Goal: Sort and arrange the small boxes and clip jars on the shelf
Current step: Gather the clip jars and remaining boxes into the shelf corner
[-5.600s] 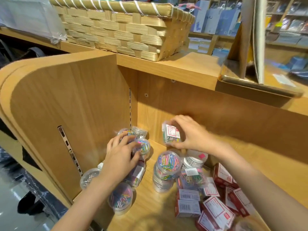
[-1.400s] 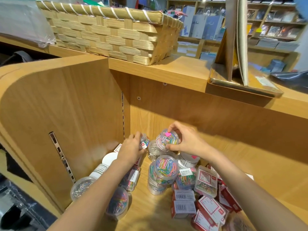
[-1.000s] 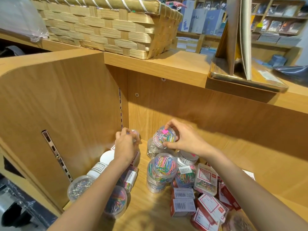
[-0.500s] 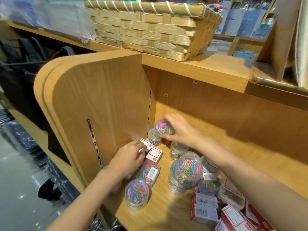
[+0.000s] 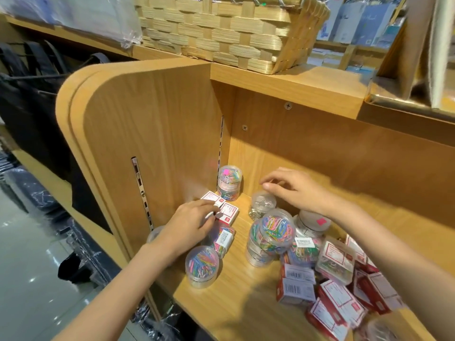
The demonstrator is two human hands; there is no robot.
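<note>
One clear round jar of coloured clips (image 5: 229, 181) now stacked beyond the emptied, loose-fingered right hand (image 5: 295, 190); left hand (image 5: 189, 225) grips small white-red boxes (image 5: 222, 207).

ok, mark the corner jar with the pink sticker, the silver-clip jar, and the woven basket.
clear corner jar with pink sticker (image 5: 229, 179): head view, labelled side wall.
clear jar of silver clips (image 5: 261, 207): head view, side wall.
woven straw basket (image 5: 221, 33): head view, front wall.

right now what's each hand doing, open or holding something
Left hand: fingers on the small red-and-white boxes; grip hidden, cannot tell.
Right hand: open, holding nothing, fingers loosely bent just above the jar of silver clips.
</note>
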